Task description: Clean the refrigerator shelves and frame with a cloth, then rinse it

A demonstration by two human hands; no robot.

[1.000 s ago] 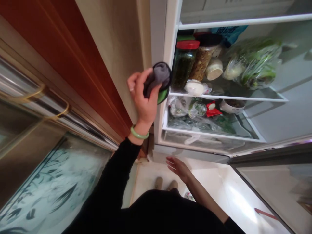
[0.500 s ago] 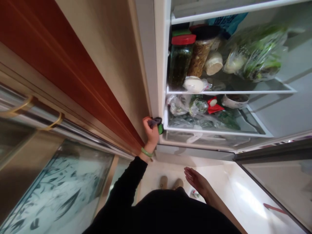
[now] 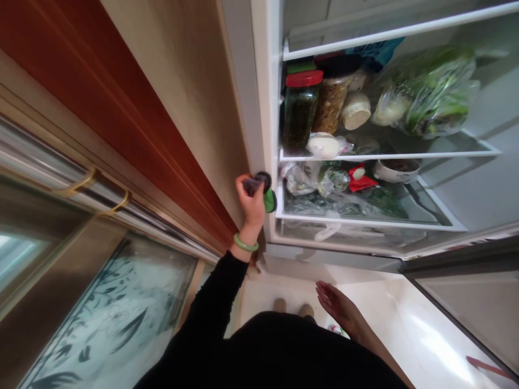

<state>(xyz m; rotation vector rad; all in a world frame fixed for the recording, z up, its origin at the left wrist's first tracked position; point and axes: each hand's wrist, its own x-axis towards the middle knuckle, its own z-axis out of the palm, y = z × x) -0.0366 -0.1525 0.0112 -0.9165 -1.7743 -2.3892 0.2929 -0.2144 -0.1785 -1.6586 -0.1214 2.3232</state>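
Note:
My left hand (image 3: 253, 209), with a green bangle (image 3: 245, 243) at the wrist, is closed around a small dark purple, black and green object (image 3: 269, 200) whose kind I cannot make out. It is beside the left edge of the open refrigerator (image 3: 272, 234), close to the lower shelf's front corner. My right hand (image 3: 337, 306) hangs low over the floor, fingers stretched out, holding nothing.
On the fridge shelves are a red-lidded jar (image 3: 300, 111), a jar of brown pieces (image 3: 329, 105), bagged greens (image 3: 440, 100), a white bowl (image 3: 396, 169) and a red packet (image 3: 360, 177). An open door (image 3: 470, 302) stands right; a wooden panel (image 3: 190, 81) rises left.
My left hand has moved up slightly with the object, and more of its green and dark parts shows. The right hand stays low with fingers outstretched. The view has shifted a little.

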